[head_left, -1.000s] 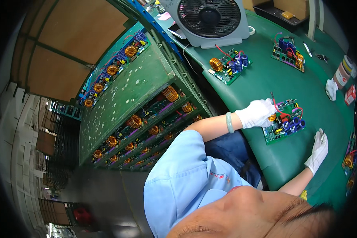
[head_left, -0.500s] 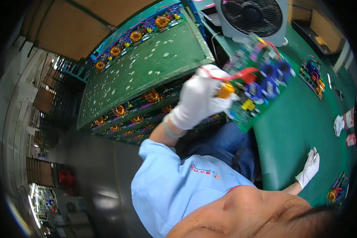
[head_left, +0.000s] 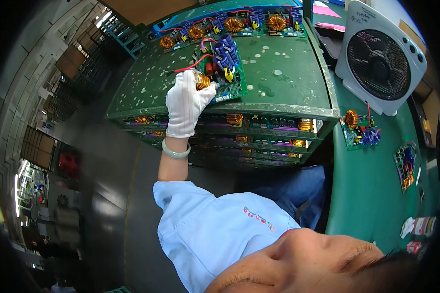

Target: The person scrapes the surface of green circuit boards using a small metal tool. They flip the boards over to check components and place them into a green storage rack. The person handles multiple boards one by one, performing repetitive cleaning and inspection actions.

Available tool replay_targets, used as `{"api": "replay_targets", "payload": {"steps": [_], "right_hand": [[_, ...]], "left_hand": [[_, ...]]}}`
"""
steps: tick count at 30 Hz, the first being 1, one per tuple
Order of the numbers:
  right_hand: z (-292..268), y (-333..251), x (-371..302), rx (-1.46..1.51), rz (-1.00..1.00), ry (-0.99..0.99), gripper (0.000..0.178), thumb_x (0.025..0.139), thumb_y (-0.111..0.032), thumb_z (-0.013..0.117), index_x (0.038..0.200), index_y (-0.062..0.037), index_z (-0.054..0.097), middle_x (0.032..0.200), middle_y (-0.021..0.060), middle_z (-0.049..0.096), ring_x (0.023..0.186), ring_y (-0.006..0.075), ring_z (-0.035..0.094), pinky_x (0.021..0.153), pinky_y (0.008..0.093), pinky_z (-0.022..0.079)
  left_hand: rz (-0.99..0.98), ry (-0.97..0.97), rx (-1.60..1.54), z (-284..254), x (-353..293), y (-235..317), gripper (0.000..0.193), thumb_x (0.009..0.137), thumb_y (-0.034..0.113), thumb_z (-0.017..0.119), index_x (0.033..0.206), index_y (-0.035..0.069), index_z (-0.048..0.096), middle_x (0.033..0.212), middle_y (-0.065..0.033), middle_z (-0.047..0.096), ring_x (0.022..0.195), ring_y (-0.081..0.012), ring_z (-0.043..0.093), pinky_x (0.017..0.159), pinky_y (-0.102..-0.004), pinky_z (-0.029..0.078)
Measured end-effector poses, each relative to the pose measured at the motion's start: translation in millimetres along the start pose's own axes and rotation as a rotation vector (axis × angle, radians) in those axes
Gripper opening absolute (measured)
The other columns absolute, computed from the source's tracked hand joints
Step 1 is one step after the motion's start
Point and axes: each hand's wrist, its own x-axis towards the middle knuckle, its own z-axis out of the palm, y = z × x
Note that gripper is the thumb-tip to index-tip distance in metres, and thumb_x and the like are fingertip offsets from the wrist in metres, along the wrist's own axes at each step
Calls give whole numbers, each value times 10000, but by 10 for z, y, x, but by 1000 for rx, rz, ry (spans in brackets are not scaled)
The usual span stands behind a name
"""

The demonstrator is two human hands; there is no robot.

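My left hand (head_left: pixel 188 105), in a white glove, is closed around the copper-wire coil (head_left: pixel 202 81) of a green circuit board (head_left: pixel 237 80). Blue capacitors, a yellow part and red wires stand up from this board. It is at the green, paint-spotted top of a rack (head_left: pixel 146 93); whether its underside fully rests there I cannot tell. Behind it, similar circuit boards (head_left: pixel 234 25) with copper coils sit in a row along the far edge. My right hand is out of view.
More boards fill the rack's lower shelves (head_left: pixel 234 119). To the right, a green-covered bench (head_left: pixel 362 185) carries a grey box fan (head_left: pixel 381 58), a circuit board (head_left: pixel 361 131) and another board (head_left: pixel 405 166). A small red-and-white box (head_left: pixel 423 226) lies near the bench's right side.
My left hand has carried the circuit board from beside the bench leftward to the rack top. My view has turned left. My right hand, earlier over the bench, has gone out of sight.
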Motion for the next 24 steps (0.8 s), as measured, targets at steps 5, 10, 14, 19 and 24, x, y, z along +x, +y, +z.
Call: {"api": "replay_targets", "payload": {"steps": [5,10,14,19,24], "right_hand": [[-52,60,-35,-268,-242,105,312,1026,-275,490,1000,6,623,974,147,648,875,282,622,811,385,490],[76,38,-54,-448,-537,260,369,1033,-294,460,869,-15,638,847,158,652,781,314,622,734,426,501],[80,-183,-67,-647,-484,277,409,1038,-286,437,797,-23,637,774,164,646,711,334,616,665,449,503],[167,-7,-84,-621,-450,333,354,1027,-271,491,828,-30,657,803,150,662,741,309,635,674,406,526],[207,-165,-139,-747,-422,383,269,1001,-237,567,906,-16,686,879,147,693,818,295,658,755,384,545]], "left_hand": [[111,-58,-67,59,128,-125,378,742,281,821,986,88,607,945,-137,639,814,-342,646,693,-425,538],[391,263,-78,278,344,-271,509,693,175,851,1129,103,597,1088,-156,580,1004,-341,590,854,-405,504],[473,383,6,290,315,-423,530,685,90,837,1148,128,581,1177,-144,554,1079,-364,558,908,-451,470],[487,306,34,131,307,-383,462,613,63,852,1014,108,628,1145,-152,564,1023,-366,573,876,-467,479],[527,402,47,199,331,-420,423,577,93,870,934,107,644,1092,-146,585,976,-362,596,828,-457,505]]}}
